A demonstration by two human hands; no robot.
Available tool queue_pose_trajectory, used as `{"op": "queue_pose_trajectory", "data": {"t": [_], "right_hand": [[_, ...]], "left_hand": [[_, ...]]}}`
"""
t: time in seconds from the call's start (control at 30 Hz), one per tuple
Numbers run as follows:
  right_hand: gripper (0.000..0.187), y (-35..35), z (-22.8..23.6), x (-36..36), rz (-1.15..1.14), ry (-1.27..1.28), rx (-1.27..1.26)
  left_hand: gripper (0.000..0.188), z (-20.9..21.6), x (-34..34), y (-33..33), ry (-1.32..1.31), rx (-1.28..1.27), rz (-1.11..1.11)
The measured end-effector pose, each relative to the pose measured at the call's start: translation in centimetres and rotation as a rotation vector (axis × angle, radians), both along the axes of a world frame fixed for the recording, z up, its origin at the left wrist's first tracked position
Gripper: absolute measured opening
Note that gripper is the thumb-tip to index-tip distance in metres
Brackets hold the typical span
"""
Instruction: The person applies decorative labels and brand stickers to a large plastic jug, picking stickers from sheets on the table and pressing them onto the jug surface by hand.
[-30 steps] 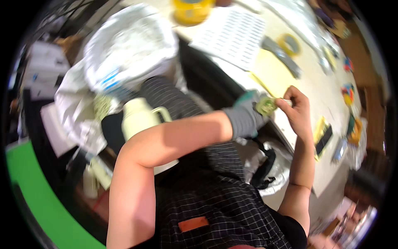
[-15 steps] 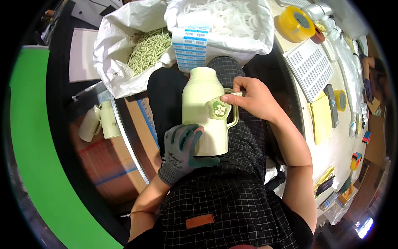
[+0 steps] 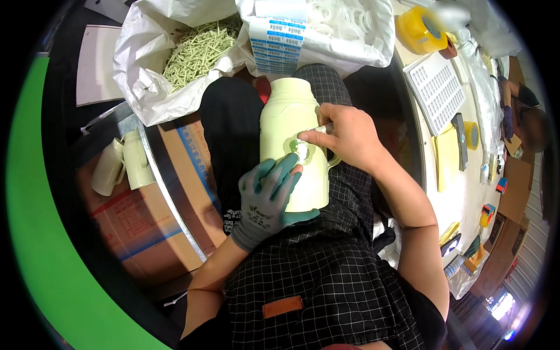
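Note:
A pale green thermos jug without a lid stands on my lap, its neck away from me. My left hand, in a grey and green glove, holds its lower left side, fingertips beside a round green-and-white sticker on the front. My bare right hand is closed at the sticker's upper edge, with a glossy, clear-looking bit of it by the thumb. Part of the sticker looks whitish and creased. Behind the right hand, the jug's handle is mostly hidden.
Ahead are a white sack of small green pieces and another of clear rings, a label strip over it. Two pale green jugs lie left on a carton. Right, a table holds yellow tape and a sticker sheet. Another person works beyond.
My left fingers have slid up the jug toward the sticker. The right thumb has moved slightly left over the sticker, which now looks whiter and more creased. The whole view has shifted a little.

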State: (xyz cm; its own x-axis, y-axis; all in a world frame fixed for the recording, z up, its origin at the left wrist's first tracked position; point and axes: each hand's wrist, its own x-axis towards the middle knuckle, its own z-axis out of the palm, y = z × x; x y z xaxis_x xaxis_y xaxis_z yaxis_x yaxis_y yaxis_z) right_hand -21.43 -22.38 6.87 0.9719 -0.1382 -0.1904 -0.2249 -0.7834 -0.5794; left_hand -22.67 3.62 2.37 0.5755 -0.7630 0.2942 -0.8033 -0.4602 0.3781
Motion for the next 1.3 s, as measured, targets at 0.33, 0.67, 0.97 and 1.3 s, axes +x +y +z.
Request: {"op": "queue_pose_trajectory", "data": {"t": [0.33, 0.67, 0.97, 1.3], "right_hand": [[0.060, 1.7, -1.7, -2.2, -0.111, -0.341, -0.130], [0.032, -17.3, -3.0, -23.8, -1.286, -0.290, -0.539], [0.041, -18.6, -8.7, -36.3, -1.294, -0.028, -0.986], [0.093, 3.5, -2.0, -16.3, -0.334, -0.245, 0.627]], "left_hand": [[0.071, 1.0, 0.1, -0.5, 0.066, 0.089, -0.057], [0.040, -1.5, -0.2, -0.2, 0.011, -0.172, 0.130], [0.047, 1.1, 1.6, -0.2, 0.120, -0.203, 0.093], [0.043, 6.9, 0.0, -6.3, 0.103, -0.504, -0.088]]}}
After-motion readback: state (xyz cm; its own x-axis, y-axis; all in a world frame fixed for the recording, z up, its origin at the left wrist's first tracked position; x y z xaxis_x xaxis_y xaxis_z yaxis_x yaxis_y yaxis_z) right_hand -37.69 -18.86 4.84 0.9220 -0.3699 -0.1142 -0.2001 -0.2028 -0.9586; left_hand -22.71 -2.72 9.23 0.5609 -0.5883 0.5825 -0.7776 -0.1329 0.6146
